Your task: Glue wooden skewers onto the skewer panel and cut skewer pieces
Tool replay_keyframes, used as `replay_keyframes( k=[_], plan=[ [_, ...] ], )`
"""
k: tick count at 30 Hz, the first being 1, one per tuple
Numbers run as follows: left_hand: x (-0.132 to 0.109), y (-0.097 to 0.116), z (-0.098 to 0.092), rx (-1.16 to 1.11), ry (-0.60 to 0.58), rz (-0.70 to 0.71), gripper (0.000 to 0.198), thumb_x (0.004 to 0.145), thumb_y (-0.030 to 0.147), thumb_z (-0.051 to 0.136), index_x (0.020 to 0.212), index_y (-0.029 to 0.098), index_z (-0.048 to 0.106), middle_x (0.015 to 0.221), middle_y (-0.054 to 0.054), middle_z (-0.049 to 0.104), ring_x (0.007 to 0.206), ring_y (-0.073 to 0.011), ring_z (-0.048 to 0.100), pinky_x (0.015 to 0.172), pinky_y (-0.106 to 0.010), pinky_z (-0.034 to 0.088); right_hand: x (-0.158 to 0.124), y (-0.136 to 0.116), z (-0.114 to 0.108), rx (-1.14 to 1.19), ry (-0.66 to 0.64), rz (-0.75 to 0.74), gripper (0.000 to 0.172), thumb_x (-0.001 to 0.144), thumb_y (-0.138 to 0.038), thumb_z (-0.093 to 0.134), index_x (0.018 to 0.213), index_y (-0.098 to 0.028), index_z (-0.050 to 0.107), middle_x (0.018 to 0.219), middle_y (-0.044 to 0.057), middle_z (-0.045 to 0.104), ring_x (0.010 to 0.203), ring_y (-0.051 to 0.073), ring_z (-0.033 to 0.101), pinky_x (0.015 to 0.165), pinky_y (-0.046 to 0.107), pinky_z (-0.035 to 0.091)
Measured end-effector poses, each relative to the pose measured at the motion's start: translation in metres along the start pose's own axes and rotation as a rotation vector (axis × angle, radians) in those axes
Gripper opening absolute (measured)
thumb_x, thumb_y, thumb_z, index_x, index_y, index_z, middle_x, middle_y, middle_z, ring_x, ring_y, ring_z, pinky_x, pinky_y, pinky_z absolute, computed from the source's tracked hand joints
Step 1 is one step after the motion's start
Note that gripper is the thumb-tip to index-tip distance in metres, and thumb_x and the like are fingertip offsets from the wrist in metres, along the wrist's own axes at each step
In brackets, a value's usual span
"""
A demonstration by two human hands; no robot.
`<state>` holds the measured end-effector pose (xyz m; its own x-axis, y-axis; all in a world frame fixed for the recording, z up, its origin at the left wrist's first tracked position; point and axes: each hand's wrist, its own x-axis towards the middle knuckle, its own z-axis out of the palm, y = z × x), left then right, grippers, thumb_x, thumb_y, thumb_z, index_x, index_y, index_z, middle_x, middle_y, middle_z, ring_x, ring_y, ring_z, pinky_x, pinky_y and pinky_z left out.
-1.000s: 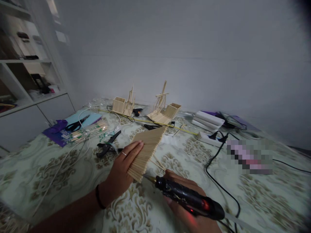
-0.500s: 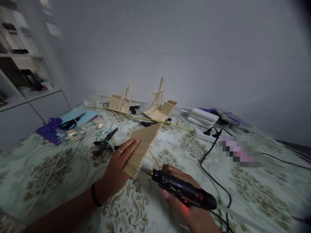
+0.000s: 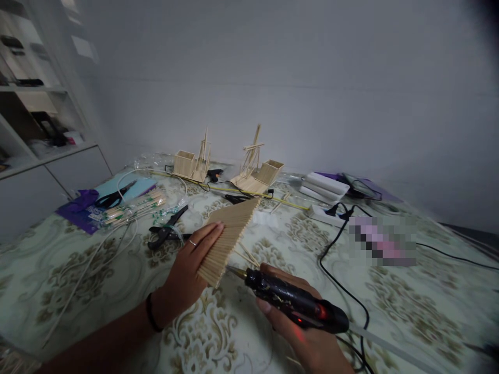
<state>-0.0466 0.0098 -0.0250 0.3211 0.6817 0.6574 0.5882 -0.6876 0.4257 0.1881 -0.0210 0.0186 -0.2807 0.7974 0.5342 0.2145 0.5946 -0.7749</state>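
My left hand (image 3: 191, 262) grips a panel of thin wooden sticks (image 3: 230, 228) laid side by side, tilted above the table. Its fingers lie across the upper face; the thumb is hidden beneath. In my right hand (image 3: 296, 317) is a black glue gun (image 3: 290, 296) with a lit red light and a glue stick out of its back. The metal nozzle points left, at the lower right edge of the panel; whether it touches cannot be made out. A few loose sticks (image 3: 247, 254) lie on the table behind the nozzle.
Black cutters (image 3: 169, 228) lie left of the panel, near bagged sticks (image 3: 134, 205) and scissors (image 3: 115, 195). Two stick models (image 3: 187, 165) (image 3: 257, 176) stand at the back. To the right are a power strip (image 3: 325, 214), a black cable (image 3: 331, 249) and a pixelated pink item (image 3: 382, 240).
Both hands, the panel and the glue gun keep nearly the same places. The whole view has shifted very slightly.
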Motion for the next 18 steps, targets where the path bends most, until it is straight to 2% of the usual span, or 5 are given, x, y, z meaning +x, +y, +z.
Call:
replay_keyframes(
  k=[8,13,15,18],
  plan=[
    [-0.0006,0.0,-0.0012,-0.003,-0.01,-0.007,0.086,0.088,-0.004,0.047,0.167,0.025,0.033,0.165,-0.014,0.05,0.154,-0.0279,0.048,0.127,-0.052,0.045,-0.0014,0.0003,-0.0021,-0.021,-0.004,0.029,0.039,0.101,-0.049,0.065,0.067,-0.029,0.065,0.06,0.002,0.058,0.055,0.023,0.055,0.054,0.037,0.048],
    [-0.0012,-0.0004,-0.0008,-0.013,-0.009,0.005,0.082,0.089,-0.001,0.047,0.167,0.024,0.035,0.166,-0.013,0.049,0.154,-0.0272,0.047,0.128,-0.049,0.043,-0.0001,0.0007,-0.0016,-0.031,0.034,0.05,0.044,0.099,-0.05,0.066,0.061,-0.028,0.059,0.058,0.001,0.056,0.052,0.021,0.054,0.052,0.035,0.048],
    [-0.0011,0.0004,-0.0008,-0.01,-0.007,0.012,0.082,0.09,-0.001,0.047,0.167,0.024,0.034,0.166,-0.013,0.049,0.154,-0.0267,0.047,0.128,-0.049,0.043,-0.0018,0.0007,0.0,-0.025,0.075,0.097,0.044,0.095,-0.051,0.069,0.059,-0.028,0.058,0.056,0.001,0.057,0.053,0.021,0.056,0.052,0.034,0.05],
    [-0.0007,0.002,-0.0015,-0.007,-0.026,0.008,0.084,0.089,-0.001,0.046,0.167,0.025,0.033,0.166,-0.013,0.049,0.154,-0.0267,0.046,0.127,-0.05,0.043,-0.006,-0.0011,0.0038,-0.042,0.18,0.261,0.042,0.088,-0.053,0.073,0.059,-0.027,0.059,0.057,0.001,0.061,0.054,0.022,0.059,0.054,0.033,0.053]
  ],
)
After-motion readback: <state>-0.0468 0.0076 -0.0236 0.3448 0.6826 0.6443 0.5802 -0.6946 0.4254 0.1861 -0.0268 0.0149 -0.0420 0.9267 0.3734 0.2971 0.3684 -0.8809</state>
